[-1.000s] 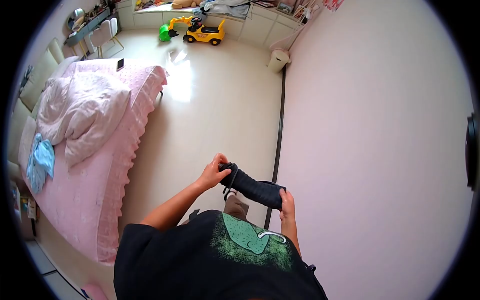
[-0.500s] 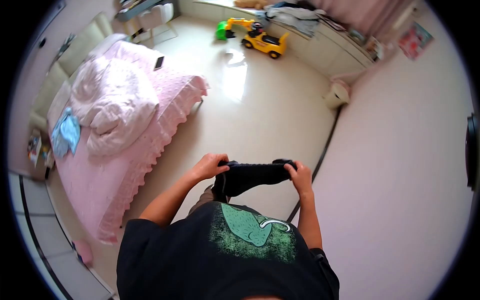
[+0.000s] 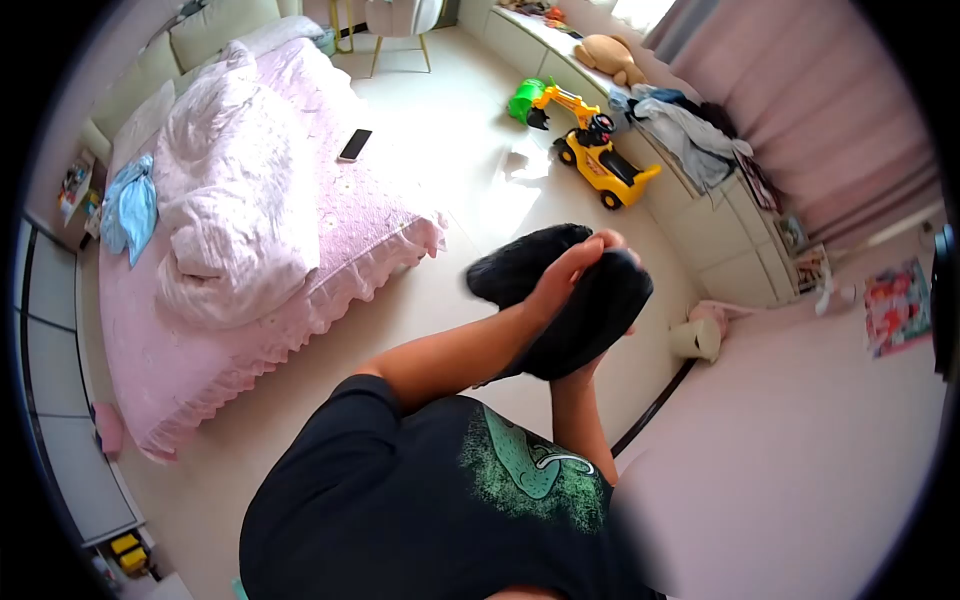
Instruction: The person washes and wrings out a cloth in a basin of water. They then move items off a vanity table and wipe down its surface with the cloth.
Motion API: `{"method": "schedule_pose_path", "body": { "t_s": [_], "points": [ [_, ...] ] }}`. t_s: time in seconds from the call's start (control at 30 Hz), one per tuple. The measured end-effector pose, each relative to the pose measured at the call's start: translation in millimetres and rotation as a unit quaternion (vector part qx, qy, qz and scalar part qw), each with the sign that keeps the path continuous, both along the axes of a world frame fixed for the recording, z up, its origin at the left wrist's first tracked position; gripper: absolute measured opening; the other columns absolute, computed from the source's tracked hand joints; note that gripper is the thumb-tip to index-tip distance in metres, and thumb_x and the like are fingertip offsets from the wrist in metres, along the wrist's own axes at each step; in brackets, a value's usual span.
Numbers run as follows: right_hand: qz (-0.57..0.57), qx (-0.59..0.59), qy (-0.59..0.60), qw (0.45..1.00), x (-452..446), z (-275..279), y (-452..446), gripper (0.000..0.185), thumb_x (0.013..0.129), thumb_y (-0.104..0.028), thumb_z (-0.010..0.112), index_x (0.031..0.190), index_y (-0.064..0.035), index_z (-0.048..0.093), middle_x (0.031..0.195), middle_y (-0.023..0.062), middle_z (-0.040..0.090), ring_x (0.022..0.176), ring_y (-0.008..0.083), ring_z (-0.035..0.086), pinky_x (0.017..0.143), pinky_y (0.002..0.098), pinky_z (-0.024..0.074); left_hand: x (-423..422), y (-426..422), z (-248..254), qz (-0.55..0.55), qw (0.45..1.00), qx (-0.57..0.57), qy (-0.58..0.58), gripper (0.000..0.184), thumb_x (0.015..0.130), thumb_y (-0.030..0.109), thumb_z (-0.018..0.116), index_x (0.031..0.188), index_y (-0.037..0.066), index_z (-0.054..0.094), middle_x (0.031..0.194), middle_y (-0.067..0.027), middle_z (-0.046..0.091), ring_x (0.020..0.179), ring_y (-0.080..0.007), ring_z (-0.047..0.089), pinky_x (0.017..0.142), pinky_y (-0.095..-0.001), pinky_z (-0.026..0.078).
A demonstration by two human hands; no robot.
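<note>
Two hands (image 3: pixel 562 278), one black item (image 3: pixel 592 318), one bed (image 3: pixel 368 222), one phone (image 3: pixel 355 145)

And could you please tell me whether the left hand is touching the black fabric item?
Touching: the head view shows the left hand against the black fabric item, its fingers bent over the upper edge with no gap visible.

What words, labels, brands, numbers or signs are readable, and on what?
None readable.
Yellow plastic ride-on excavator: side marking too small.
Colourful rectangular wall poster: any lettering too blurred.
Black short-sleeved T-shirt: green picture print, no words visible.
Held black fabric bundle: no marking visible.
</note>
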State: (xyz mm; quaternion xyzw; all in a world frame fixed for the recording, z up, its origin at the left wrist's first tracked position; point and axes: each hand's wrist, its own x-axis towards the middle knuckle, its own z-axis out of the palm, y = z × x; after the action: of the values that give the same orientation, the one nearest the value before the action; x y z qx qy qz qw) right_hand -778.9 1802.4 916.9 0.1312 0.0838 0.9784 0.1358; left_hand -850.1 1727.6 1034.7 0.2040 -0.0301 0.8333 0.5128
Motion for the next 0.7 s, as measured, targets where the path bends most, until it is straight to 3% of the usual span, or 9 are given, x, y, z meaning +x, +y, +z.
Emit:
{"method": "schedule_pose_path", "body": {
  "t_s": [0.03,0.13,0.17,0.23,0.3,0.33,0.47,0.5,0.7],
  "points": [
    [-0.209,0.302,-0.133,0.921,-25,58,-9,0.039,0.098,-0.034,0.048,0.125,-0.0065,0.045,0.114,0.0006,0.048,0.108,0.0126,0.045,0.098,0.0268,0.0368,-20,28,8,-0.036,0.992,-0.047,-0.108,0.023,0.090,0.027,0.051,0.097,0.006,0.053,0.085,-0.0101,0.060,0.080,-0.0209,0.061,0.066,-0.0381,0.057],
    [-0.300,0.460,-0.300,0.780,-75,43,35,0.033,0.100,-0.030,0.042,0.123,-0.0066,0.045,0.112,-0.0004,0.045,0.109,0.0114,0.043,0.096,0.0240,0.0346,-51,106,-19,0.140,0.984,-0.111,-0.004,0.022,0.088,0.023,0.053,0.098,0.003,0.055,0.084,-0.0056,0.060,0.079,-0.0129,0.060,0.073,-0.0263,0.051],
    [-0.208,0.284,-0.086,0.932,-105,25,58,0.031,0.102,-0.028,0.037,0.125,-0.0080,0.043,0.111,-0.0007,0.044,0.109,0.0101,0.043,0.094,0.0220,0.0336,-66,116,-29,0.182,0.971,-0.142,0.061,0.023,0.087,0.022,0.054,0.099,0.002,0.056,0.084,-0.0053,0.060,0.080,-0.0117,0.060,0.075,-0.0243,0.049],
    [-0.097,-0.015,0.061,0.993,-132,33,84,0.031,0.101,-0.038,0.038,0.120,-0.0139,0.046,0.104,-0.0017,0.046,0.100,0.0087,0.048,0.093,0.0238,0.0374,-95,145,-29,0.189,0.968,-0.147,0.081,0.024,0.086,0.021,0.054,0.100,0.002,0.055,0.090,-0.0051,0.058,0.085,-0.0105,0.057,0.079,-0.0242,0.046],
    [-0.160,0.201,-0.143,0.956,-166,10,110,0.032,0.101,-0.038,0.038,0.121,-0.0139,0.045,0.105,-0.0021,0.046,0.100,0.0090,0.048,0.094,0.0245,0.0377,-139,175,-54,0.225,0.955,-0.165,0.101,0.023,0.087,0.019,0.053,0.102,0.001,0.055,0.092,-0.0049,0.057,0.088,-0.0098,0.055,0.083,-0.0241,0.044],
    [-0.217,0.404,-0.315,0.831,-178,14,131,0.034,0.101,-0.039,0.038,0.123,-0.0140,0.044,0.105,-0.0025,0.046,0.100,0.0093,0.049,0.094,0.0252,0.0379,-152,195,-52,0.236,0.951,-0.170,0.104,0.023,0.087,0.019,0.053,0.102,0.001,0.055,0.092,-0.0049,0.057,0.088,-0.0098,0.055,0.083,-0.0241,0.044],
    [-0.236,0.449,-0.285,0.813,-248,-27,200,0.038,0.100,-0.041,0.038,0.127,-0.0130,0.043,0.111,-0.0021,0.047,0.106,0.0111,0.048,0.098,0.0272,0.0363,-230,249,-77,0.212,0.945,-0.170,0.181,0.026,0.092,0.018,0.050,0.112,0.001,0.051,0.106,-0.0051,0.055,0.099,-0.0104,0.053,0.091,-0.0254,0.041],
    [-0.170,0.342,-0.225,0.896,-267,-31,211,0.041,0.100,-0.041,0.037,0.129,-0.0121,0.042,0.116,-0.0012,0.047,0.111,0.0121,0.047,0.101,0.0283,0.0350,-252,259,-84,0.207,0.942,-0.181,0.193,0.028,0.093,0.017,0.049,0.115,0.001,0.051,0.111,-0.0057,0.054,0.103,-0.0110,0.052,0.094,-0.0261,0.040],
    [-0.140,0.266,-0.128,0.945,-391,-37,275,0.050,0.099,-0.042,0.038,0.138,-0.0101,0.036,0.135,0.0017,0.041,0.128,0.0157,0.036,0.107,0.0311,0.0302,-369,290,-67,0.322,0.762,-0.290,0.481,0.045,0.096,0.018,0.048,0.136,0.000,0.039,0.138,-0.0092,0.041,0.130,-0.0177,0.035,0.109,-0.0328,0.026]
  ]
}}
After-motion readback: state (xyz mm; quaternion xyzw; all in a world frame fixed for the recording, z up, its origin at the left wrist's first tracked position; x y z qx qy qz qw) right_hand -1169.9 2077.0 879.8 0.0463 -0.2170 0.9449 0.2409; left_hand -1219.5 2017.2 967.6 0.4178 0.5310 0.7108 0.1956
